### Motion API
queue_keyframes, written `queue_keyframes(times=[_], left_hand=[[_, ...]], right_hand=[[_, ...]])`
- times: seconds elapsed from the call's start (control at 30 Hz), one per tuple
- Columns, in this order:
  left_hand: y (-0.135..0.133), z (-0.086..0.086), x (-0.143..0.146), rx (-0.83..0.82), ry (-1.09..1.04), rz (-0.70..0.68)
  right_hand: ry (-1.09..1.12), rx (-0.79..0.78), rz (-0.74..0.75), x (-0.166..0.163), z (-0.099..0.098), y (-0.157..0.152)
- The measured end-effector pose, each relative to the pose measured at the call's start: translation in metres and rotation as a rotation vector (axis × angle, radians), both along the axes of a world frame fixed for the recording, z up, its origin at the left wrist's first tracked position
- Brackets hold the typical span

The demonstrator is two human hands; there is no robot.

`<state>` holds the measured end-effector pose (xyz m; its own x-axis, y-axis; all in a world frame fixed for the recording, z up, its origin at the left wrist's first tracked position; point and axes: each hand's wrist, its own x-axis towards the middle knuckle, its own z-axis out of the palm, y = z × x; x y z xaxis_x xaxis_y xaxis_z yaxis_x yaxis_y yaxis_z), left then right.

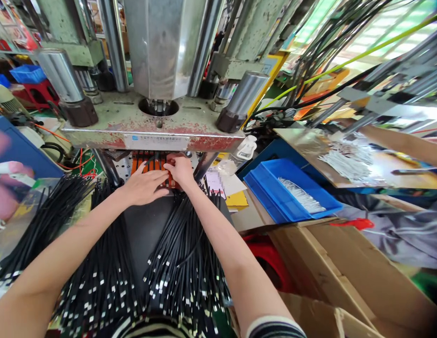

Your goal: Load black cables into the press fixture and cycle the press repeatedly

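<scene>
Both my hands reach under the worn metal platen [151,126] of a vertical press onto an orange mould plate [145,163]. My left hand [144,185] lies flat on the plate, fingers stretched out to the right. My right hand [179,169] sits just beyond it with fingers curled down onto the plate, pinching something too small to name. Bundles of black cables [183,253] with metal-tipped ends fan out toward me on both sides of my arms.
A blue tray [264,188] holding white parts stands at right, beside open cardboard boxes [345,272]. A shiny shelf [310,145] carries more white parts. Chrome press columns [61,77] flank the platen. A yellow pad and papers [236,199] lie right of the mould.
</scene>
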<state>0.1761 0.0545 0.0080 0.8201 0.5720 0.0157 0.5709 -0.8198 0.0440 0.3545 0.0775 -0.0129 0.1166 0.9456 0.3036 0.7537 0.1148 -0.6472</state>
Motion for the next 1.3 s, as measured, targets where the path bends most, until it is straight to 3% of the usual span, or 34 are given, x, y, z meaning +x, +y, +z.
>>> queue_keyframes(times=[0.1, 0.27, 0.43, 0.57, 0.67, 0.77, 0.83, 0.93, 1.1, 1.2, 1.3], left_hand=[[0.028, 0.008, 0.015, -0.093, 0.047, 0.112], [0.077, 0.011, 0.039, -0.248, 0.052, 0.323], [0.095, 0.015, 0.056, -0.214, -0.043, 0.324], [0.070, 0.012, 0.019, -0.192, -0.109, 0.264], [0.028, -0.003, -0.032, -0.040, -0.274, 0.261], [-0.012, -0.025, -0.073, 0.111, -0.207, 0.515], [-0.026, -0.040, -0.086, 0.084, -0.074, 0.670], [-0.026, -0.049, -0.091, -0.020, -0.044, 0.757], [-0.016, -0.034, -0.092, -0.095, -0.158, 0.733], [-0.018, -0.032, -0.086, -0.052, -0.098, 0.773], [-0.018, -0.043, -0.079, -0.034, -0.013, 0.813]], right_hand=[[-0.109, 0.003, -0.105, -0.001, 0.000, -0.002], [-0.134, -0.080, -0.030, -0.001, -0.004, -0.018], [-0.095, -0.148, -0.080, -0.004, -0.002, -0.010], [-0.149, -0.010, -0.056, 0.014, -0.008, -0.043], [-0.380, -0.163, -0.177, 0.040, -0.023, -0.093], [-0.602, -0.470, -0.248, 0.056, -0.040, -0.131], [-0.581, -0.536, -0.190, 0.058, -0.049, -0.142], [-0.427, -0.493, -0.184, 0.057, -0.053, -0.144], [-0.345, -0.317, -0.297, 0.056, -0.041, -0.149], [-0.134, -0.224, -0.162, 0.045, -0.030, -0.154], [0.117, -0.186, 0.045, 0.029, -0.022, -0.155]])
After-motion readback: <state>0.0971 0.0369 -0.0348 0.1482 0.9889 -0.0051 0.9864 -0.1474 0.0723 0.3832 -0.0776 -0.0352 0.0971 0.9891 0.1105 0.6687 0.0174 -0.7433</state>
